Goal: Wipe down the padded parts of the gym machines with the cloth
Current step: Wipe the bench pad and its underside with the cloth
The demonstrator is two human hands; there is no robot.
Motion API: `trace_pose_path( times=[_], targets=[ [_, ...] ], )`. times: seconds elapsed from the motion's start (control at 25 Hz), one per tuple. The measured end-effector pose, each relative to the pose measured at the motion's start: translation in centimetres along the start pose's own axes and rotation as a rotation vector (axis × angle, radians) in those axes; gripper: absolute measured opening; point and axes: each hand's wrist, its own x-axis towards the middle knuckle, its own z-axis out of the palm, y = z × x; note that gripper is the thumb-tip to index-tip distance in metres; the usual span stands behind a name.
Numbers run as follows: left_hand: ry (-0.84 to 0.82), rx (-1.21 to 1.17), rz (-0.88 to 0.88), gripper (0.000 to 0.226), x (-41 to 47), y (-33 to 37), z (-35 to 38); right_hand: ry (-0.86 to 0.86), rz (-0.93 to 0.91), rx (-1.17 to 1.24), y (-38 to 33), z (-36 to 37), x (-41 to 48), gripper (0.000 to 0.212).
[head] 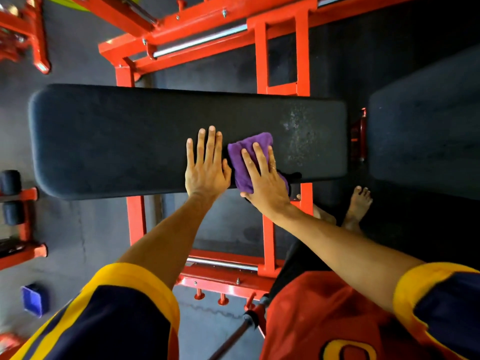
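The purple cloth lies folded on the black padded bench, at its near edge and a little right of its middle. The right hand presses it flat, fingers straight and spread over the fabric rather than clenched around it. Just beside the cloth, toward the pad's middle, the left hand rests palm-down on the bare pad, its fingers released and extended, grasping nothing. A pale speckled patch shows on the pad beyond the cloth. The red steel frame carries the pad. A second dark pad stands off its right end, a bare foot on the floor near that end, and black roller pads off its left end.
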Motion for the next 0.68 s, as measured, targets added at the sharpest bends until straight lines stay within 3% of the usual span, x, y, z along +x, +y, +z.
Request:
trace_pose_path(
  times=[0.16, 0.28, 0.4, 0.56, 0.68],
  targets=[
    [0.019, -0.010, -0.003, 0.069, 0.1, -0.2, 0.0, 0.081, -0.047, -0.157, 5.2, -0.5, -1.7, 0.113],
    [0.043, 0.004, 0.001, 0.069, -0.1, 0.0, 0.2, 0.118, 0.030, -0.137, 9.7, -1.4, -3.0, 0.109],
    [0.061, -0.009, 0.007, 0.070, -0.1, -0.1, 0.4, 0.087, -0.032, -0.068, 7.9, -0.9, -2.7, 0.111],
    [0.050, -0.008, 0.006, 0.069, 0.0, -0.2, 0.6, 0.031, -0.290, -0.063, 2.1, -0.8, 1.5, 0.084],
    [0.067, -0.016, 0.013, 0.068, -0.1, -0.2, 0.5, 0.082, -0.186, -0.061, 3.8, -2.3, 3.4, 0.073]
  ],
)
